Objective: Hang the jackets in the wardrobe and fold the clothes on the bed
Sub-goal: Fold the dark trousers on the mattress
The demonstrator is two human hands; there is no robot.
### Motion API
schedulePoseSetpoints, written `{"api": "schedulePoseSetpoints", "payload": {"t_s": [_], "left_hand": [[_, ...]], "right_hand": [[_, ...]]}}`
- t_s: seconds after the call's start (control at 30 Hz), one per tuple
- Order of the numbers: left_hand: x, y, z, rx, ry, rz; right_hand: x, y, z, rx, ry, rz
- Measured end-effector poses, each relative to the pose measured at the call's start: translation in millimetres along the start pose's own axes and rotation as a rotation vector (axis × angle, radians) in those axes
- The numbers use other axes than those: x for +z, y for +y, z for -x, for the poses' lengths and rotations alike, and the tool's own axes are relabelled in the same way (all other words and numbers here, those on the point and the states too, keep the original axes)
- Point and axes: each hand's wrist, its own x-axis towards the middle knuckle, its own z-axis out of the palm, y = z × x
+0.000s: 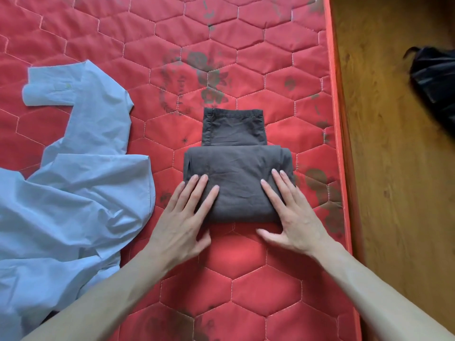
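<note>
A dark brown garment (236,163) lies folded into a thick bundle in the middle of the red quilted mattress (246,286), with a narrower hemmed end sticking out at its far side. My left hand (183,217) presses flat on the bundle's near left corner, fingers straight. My right hand (293,215) presses flat on its near right corner, thumb spread on the mattress. A light blue shirt (73,188) lies crumpled and unfolded to the left, one sleeve stretched away from me.
The mattress's right edge (339,143) runs along a wooden floor (394,193). A black bag or garment (435,82) lies on the floor at the far right. Dark flower prints mark the mattress.
</note>
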Motion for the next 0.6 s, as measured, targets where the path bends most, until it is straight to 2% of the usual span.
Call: {"api": "schedulePoseSetpoints", "payload": {"t_s": [0.13,0.27,0.37,0.47,0.53,0.6], "left_hand": [[3,9,-8,-0.059,-0.02,-0.049],[-9,-1,-5,-0.014,0.048,0.04],[-33,-13,-2,0.001,0.125,0.244],[-58,-17,4,-0.086,0.175,0.459],[-69,-16,7,-0.204,0.234,0.628],[-73,-16,5,-0.299,0.329,0.8]], "right_hand": [[-9,1,-6,-0.026,0.024,0.009],[-23,-3,-6,-0.058,0.078,0.095],[-42,-7,-3,-0.095,0.172,0.051],[-59,-16,6,-0.116,0.329,-0.053],[-67,-21,9,-0.05,0.422,-0.193],[-77,-24,6,0.087,0.452,-0.439]]}}
